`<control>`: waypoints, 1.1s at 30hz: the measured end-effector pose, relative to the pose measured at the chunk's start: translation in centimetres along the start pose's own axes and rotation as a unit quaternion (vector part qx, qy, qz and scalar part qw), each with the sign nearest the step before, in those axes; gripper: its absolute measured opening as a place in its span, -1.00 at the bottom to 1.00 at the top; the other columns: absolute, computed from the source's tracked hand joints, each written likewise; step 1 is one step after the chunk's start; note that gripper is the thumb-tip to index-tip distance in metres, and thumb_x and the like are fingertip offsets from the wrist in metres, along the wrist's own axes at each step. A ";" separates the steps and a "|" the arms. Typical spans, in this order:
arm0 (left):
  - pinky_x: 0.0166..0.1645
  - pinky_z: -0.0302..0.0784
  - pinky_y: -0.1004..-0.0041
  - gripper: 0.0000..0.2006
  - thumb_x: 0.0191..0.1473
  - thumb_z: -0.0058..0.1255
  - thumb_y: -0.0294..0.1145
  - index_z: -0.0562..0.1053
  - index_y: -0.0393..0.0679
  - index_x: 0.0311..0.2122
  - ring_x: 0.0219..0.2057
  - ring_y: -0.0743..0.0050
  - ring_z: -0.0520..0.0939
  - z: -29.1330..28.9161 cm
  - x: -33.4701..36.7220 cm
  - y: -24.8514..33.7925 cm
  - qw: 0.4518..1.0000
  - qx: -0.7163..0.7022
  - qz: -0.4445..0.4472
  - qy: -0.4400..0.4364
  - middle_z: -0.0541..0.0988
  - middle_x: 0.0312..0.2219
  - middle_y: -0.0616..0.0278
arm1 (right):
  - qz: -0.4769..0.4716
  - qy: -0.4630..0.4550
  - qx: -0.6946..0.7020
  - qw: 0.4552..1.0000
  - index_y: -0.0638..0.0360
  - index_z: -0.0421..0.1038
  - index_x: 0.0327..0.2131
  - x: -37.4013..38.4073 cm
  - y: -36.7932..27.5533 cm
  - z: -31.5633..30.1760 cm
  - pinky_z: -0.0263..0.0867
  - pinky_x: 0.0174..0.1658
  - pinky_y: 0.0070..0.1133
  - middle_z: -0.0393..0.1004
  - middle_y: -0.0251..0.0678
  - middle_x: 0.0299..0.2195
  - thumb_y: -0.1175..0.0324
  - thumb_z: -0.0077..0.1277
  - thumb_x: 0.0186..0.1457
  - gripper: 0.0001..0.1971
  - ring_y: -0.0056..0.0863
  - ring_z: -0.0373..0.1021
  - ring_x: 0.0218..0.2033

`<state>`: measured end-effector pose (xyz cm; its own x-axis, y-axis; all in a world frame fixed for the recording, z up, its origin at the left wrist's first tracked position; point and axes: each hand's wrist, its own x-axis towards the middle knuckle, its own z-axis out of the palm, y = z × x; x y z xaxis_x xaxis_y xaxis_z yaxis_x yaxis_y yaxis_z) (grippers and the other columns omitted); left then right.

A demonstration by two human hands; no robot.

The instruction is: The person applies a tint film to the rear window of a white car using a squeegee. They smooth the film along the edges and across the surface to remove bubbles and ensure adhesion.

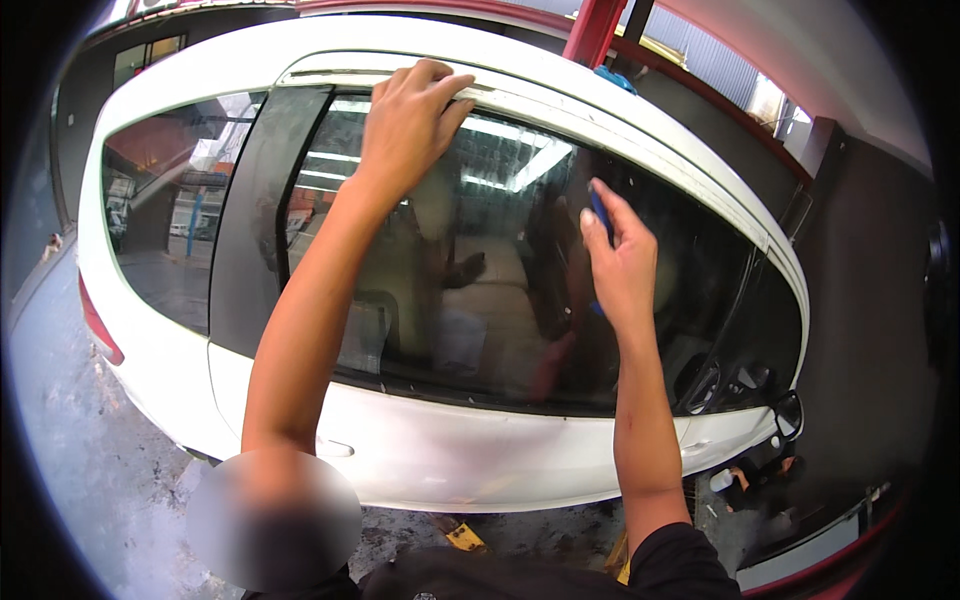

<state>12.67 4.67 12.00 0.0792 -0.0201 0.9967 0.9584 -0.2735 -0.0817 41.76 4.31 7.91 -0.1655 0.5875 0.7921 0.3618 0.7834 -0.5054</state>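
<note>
In front of me stands a white car [470, 465] with its dark side windows facing me. My left hand [405, 125] is raised to the upper edge of the door window [520, 300]. Its bent fingers rest on the trim strip [345, 73] above the glass, thumb and forefinger apart, with nothing plainly held. Close to the same glass, my right hand [625, 255] pinches a slim blue tool [600, 208] between thumb and fingers. Most of that tool is hidden by the hand, so I cannot tell its exact kind.
A side mirror [788, 415] sticks out at the car's right end. Low on the right is another person [770, 485] in dark clothes, beside a white container [721, 480]. A red post [594, 32] rises behind the car. Yellow metal parts [463, 536] lie beneath it on the stained floor.
</note>
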 end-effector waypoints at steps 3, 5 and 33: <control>0.01 0.47 0.19 -0.80 0.14 0.25 -0.23 0.70 -0.05 -0.19 -0.15 0.16 0.60 2.0 2.5 0.9 0.997 0.069 0.014 -0.030 0.62 -0.23 0.32 | 0.069 -0.080 0.054 0.993 0.28 0.46 0.17 -3.7 2.4 -1.5 0.38 -0.01 -0.56 0.63 -0.17 -0.13 0.33 0.07 0.30 -0.58 -0.54 0.50 -0.17; -0.04 0.50 0.22 -0.82 0.13 0.25 -0.23 0.70 -0.07 -0.24 -0.19 0.19 0.61 2.2 3.3 0.4 0.996 0.061 0.017 -0.055 0.62 -0.26 0.32 | 0.118 -0.148 0.104 0.977 0.26 0.45 0.18 -6.3 3.4 -3.0 0.36 -0.15 -0.61 0.56 -0.31 -0.28 0.33 0.07 0.31 -0.59 -0.65 0.40 -0.33; -0.22 0.52 0.41 -0.84 0.17 0.23 -0.39 0.58 -0.28 -0.36 -0.39 0.36 0.66 2.6 4.9 3.5 0.973 0.169 0.042 -0.151 0.62 -0.42 0.17 | 0.168 -0.389 0.498 0.756 0.21 0.39 0.25 -18.1 18.9 -3.2 0.11 -0.48 -0.78 0.41 -0.49 -0.49 0.27 0.01 0.42 -0.58 -0.84 0.15 -0.55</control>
<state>17.10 6.15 16.62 0.1888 0.2686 0.9446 0.9766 0.0492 -0.2092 54.55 7.82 -14.84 -0.8481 0.4251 0.3162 -0.3032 0.0999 -0.9477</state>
